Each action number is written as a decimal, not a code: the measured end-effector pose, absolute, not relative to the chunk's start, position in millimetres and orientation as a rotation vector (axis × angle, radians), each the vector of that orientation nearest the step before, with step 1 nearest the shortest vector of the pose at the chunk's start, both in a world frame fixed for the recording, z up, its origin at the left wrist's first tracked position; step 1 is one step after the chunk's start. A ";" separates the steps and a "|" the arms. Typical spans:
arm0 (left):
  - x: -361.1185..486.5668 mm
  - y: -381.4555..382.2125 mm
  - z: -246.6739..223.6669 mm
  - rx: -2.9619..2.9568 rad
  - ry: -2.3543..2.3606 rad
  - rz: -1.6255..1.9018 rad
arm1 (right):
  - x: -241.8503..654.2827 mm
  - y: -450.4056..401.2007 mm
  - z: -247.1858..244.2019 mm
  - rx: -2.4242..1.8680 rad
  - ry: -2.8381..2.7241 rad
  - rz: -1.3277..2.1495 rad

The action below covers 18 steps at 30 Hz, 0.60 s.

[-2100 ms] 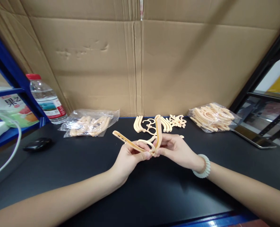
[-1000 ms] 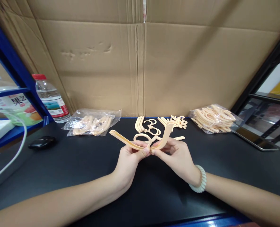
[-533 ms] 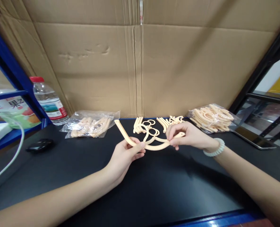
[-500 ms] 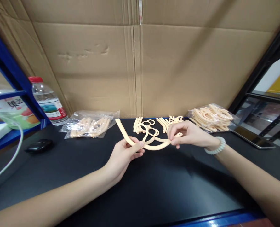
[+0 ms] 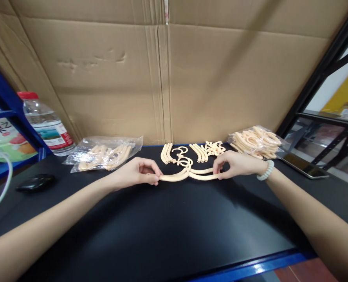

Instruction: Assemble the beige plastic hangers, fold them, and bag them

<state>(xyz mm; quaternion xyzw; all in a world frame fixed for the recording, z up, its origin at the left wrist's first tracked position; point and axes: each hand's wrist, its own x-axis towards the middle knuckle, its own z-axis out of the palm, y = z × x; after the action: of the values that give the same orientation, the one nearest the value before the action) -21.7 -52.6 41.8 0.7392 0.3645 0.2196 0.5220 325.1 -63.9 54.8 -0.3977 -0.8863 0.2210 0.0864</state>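
Between my hands is a joined piece of curved beige rods (image 5: 175, 177), low over the black tabletop. The rods meet at a small connector near the middle and split into two arms toward the right. My left hand (image 5: 140, 172) pinches the left end between thumb and fingers. On the other side, my right hand (image 5: 232, 165) has its fingertips closed on the right end, partly covering it. Just behind lie loose curved rods (image 5: 166, 153), ring-shaped pieces (image 5: 185, 161), more rods (image 5: 199, 152) and a heap of small beige connectors (image 5: 215, 148).
Clear plastic bags of beige parts lie at left (image 5: 103, 153) and right (image 5: 254, 141). A black mouse (image 5: 35, 183) and a water bottle (image 5: 49, 125) are at left, a flat dark tablet-like device (image 5: 304, 166) at right. Cardboard (image 5: 118, 78) stands behind the black table (image 5: 162, 227).
My left hand has shifted left, from the middle joint to the left end of the piece. The piece now lies flatter and lower; its left rod no longer points up. My right hand still grips the right side.
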 end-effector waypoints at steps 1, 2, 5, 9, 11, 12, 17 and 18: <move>-23.8 -51.3 41.8 1.926 0.878 0.505 | 325.0 -63.4 53.6 -1.198 -2.646 0.640; -24.7 -51.4 41.6 2.092 0.872 0.495 | 324.8 -63.0 52.2 -1.211 -2.646 0.618; -21.6 -56.5 40.5 2.539 0.793 0.512 | 323.7 -62.2 48.8 -1.250 -2.636 0.558; -16.0 -61.6 39.0 2.850 0.725 0.512 | 322.8 -61.7 47.4 -1.289 -2.627 0.504; -16.0 -61.0 38.6 2.920 0.739 0.502 | 322.6 -61.6 47.5 -1.291 -2.625 0.501; -16.7 -60.4 38.4 2.945 0.750 0.488 | 322.6 -61.6 47.6 -1.293 -2.624 0.506; -19.4 -58.6 37.0 3.031 0.784 0.428 | 322.9 -62.0 48.1 -1.367 -2.601 0.524; -19.3 -58.7 36.7 3.040 0.790 0.426 | 323.0 -62.1 48.3 -1.384 -2.602 0.514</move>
<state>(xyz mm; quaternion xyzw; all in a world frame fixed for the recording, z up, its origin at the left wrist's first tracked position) -19.3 -58.7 36.7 0.9590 0.2491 0.1344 -0.0142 323.0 -62.1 48.3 -0.4612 -0.8674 0.1714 0.0747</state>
